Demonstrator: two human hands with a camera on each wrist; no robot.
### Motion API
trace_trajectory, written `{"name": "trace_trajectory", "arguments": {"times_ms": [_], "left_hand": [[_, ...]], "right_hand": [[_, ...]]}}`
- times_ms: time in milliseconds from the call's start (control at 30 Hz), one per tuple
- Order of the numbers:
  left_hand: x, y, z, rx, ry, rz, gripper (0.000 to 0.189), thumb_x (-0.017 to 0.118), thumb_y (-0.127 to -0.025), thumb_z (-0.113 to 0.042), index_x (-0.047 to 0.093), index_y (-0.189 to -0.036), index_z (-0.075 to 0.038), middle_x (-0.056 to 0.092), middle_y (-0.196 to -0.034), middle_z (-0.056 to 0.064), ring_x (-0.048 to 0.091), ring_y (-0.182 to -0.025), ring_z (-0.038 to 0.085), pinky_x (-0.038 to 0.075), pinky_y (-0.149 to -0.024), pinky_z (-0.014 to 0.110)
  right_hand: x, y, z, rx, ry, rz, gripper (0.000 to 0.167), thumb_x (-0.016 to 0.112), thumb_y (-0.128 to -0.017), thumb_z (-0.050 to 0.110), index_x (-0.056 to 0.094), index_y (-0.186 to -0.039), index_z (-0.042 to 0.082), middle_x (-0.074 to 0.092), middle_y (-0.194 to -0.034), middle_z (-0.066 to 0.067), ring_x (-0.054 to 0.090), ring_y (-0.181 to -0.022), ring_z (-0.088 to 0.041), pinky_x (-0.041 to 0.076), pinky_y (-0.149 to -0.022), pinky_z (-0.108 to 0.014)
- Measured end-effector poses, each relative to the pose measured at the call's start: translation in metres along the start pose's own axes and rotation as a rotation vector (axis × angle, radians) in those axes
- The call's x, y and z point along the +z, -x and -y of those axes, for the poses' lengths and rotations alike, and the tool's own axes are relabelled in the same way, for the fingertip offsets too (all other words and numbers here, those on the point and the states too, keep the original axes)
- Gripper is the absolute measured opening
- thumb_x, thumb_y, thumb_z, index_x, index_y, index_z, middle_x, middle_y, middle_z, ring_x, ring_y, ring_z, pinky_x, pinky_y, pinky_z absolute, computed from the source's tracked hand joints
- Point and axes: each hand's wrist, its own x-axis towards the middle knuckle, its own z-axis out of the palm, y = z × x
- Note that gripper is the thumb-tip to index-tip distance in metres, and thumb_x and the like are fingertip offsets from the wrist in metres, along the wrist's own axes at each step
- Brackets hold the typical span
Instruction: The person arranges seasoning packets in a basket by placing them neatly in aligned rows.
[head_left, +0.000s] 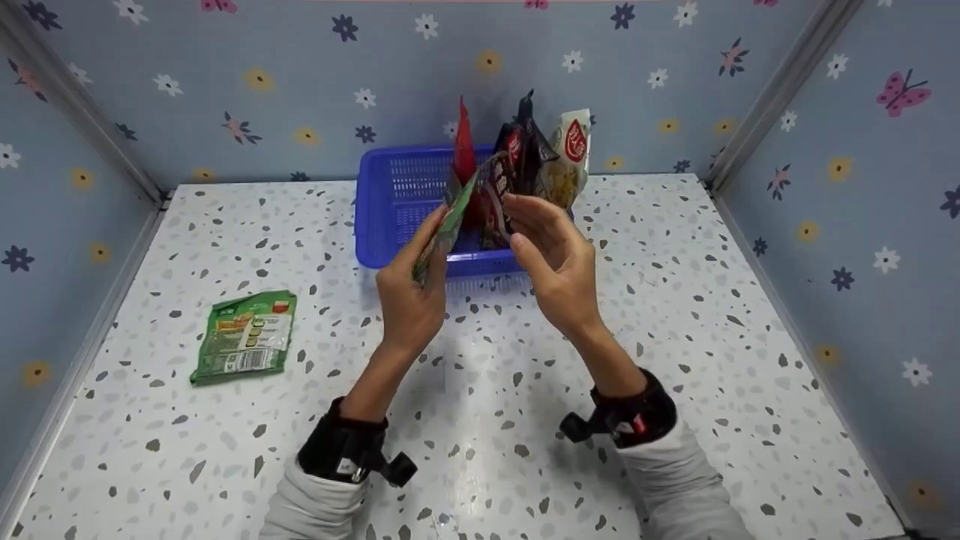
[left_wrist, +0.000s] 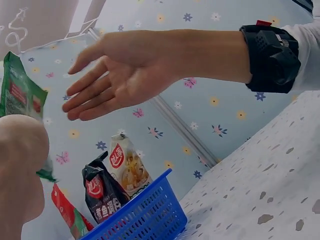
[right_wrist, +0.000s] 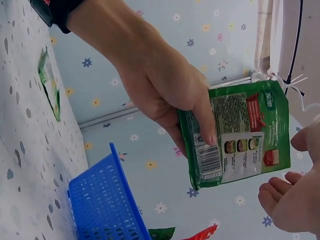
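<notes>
My left hand [head_left: 412, 304] grips a green seasoning packet [right_wrist: 240, 135] by one edge, thumb on its printed back with the barcode. The packet is above the front of the blue basket [head_left: 480, 265], seen edge-on in the head view. My right hand [head_left: 561, 266] is to the right of it, fingers slightly bent and apart from the packet; nothing is in its palm [left_wrist: 132, 75]. Inside the basket stand a red packet [head_left: 463, 142], black packets [left_wrist: 102, 190] and a white packet [head_left: 571, 154] with a red logo.
Another green packet [head_left: 247, 337] lies flat on the speckled white table [head_left: 480, 450], left of the basket. Flower-patterned panels [head_left: 420, 67] close off the back and both sides; the basket stands against the back one.
</notes>
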Motion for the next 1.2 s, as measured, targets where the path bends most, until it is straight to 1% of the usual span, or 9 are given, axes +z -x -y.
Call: {"name": "trace_trajectory", "arguments": {"times_ms": [100,267,433,533,600,733,867,1033,1200], "left_hand": [[0.004,0.001,0.0,0.125,-0.091,-0.05,0.044,0.064,-0.113,-0.002,0.063,-0.157,0.003,0.068,-0.158,0.021,0.068,-0.147,0.038,0.058,-0.122,0.044],[0.011,0.007,0.002,0.231,-0.208,-0.094,0.046,0.06,-0.11,0.01,0.058,-0.156,0.011,0.062,-0.161,0.03,0.061,-0.152,0.047,0.051,-0.131,0.046],[0.016,0.011,0.003,0.328,-0.324,-0.098,0.049,0.058,-0.107,0.016,0.058,-0.156,0.012,0.061,-0.162,0.03,0.057,-0.154,0.049,0.043,-0.137,0.046],[0.018,0.013,0.004,0.394,-0.418,-0.107,0.05,0.058,-0.106,0.019,0.06,-0.155,0.01,0.062,-0.161,0.029,0.058,-0.154,0.048,0.041,-0.138,0.046],[0.02,0.015,0.005,0.438,-0.485,-0.114,0.05,0.059,-0.106,0.019,0.061,-0.155,0.009,0.063,-0.16,0.029,0.059,-0.153,0.047,0.041,-0.138,0.046],[0.022,0.018,0.006,0.523,-0.628,-0.13,0.048,0.064,-0.106,0.015,0.063,-0.153,0.008,0.067,-0.158,0.027,0.064,-0.149,0.045,0.044,-0.136,0.046],[0.024,0.02,0.007,0.58,-0.745,-0.138,0.045,0.068,-0.107,0.01,0.066,-0.151,0.007,0.069,-0.155,0.025,0.068,-0.145,0.043,0.047,-0.134,0.048],[0.026,0.021,0.01,0.61,-0.786,-0.132,0.044,0.069,-0.106,0.01,0.067,-0.15,0.007,0.07,-0.154,0.025,0.069,-0.145,0.041,0.049,-0.132,0.049],[0.027,0.022,0.013,0.615,-0.774,-0.131,0.044,0.069,-0.105,0.012,0.068,-0.148,0.008,0.071,-0.153,0.026,0.07,-0.144,0.042,0.05,-0.132,0.049]], "right_hand": [[0.007,0.004,0.004,0.02,-0.012,0.054,0.056,0.06,-0.104,-0.004,0.052,-0.158,-0.012,0.06,-0.162,-0.028,0.058,-0.156,-0.038,0.047,-0.135,-0.043],[0.014,0.012,0.009,0.076,0.02,0.138,0.074,0.062,-0.098,0.001,0.04,-0.168,-0.01,0.053,-0.17,-0.027,0.052,-0.162,-0.038,0.042,-0.137,-0.038],[0.018,0.018,0.012,0.145,0.03,0.159,0.079,0.07,-0.102,0.018,0.038,-0.17,-0.006,0.058,-0.164,-0.026,0.062,-0.153,-0.036,0.053,-0.129,-0.04],[0.02,0.019,0.012,0.184,0.026,0.106,0.068,0.068,-0.105,0.023,0.048,-0.163,-0.005,0.067,-0.15,-0.025,0.073,-0.133,-0.031,0.064,-0.112,-0.039],[0.022,0.019,0.011,0.203,0.038,0.046,0.056,0.066,-0.107,0.022,0.056,-0.155,-0.005,0.073,-0.138,-0.024,0.076,-0.118,-0.025,0.067,-0.101,-0.035],[0.025,0.02,0.009,0.209,0.081,-0.073,0.039,0.065,-0.111,0.02,0.069,-0.14,-0.006,0.08,-0.12,-0.022,0.074,-0.097,-0.016,0.065,-0.086,-0.028],[0.026,0.02,0.007,0.196,0.118,-0.138,0.031,0.065,-0.112,0.018,0.076,-0.13,-0.005,0.078,-0.097,-0.012,0.067,-0.078,-0.011,0.058,-0.07,-0.024],[0.025,0.02,0.004,0.189,0.175,-0.174,0.026,0.063,-0.114,0.019,0.077,-0.117,-0.004,0.059,-0.072,0.002,0.05,-0.06,-0.01,0.043,-0.055,-0.024],[0.024,0.02,0.002,0.164,0.2,-0.174,0.025,0.061,-0.115,0.014,0.075,-0.112,-0.006,0.05,-0.067,0.005,0.044,-0.056,-0.01,0.037,-0.052,-0.024]]}}
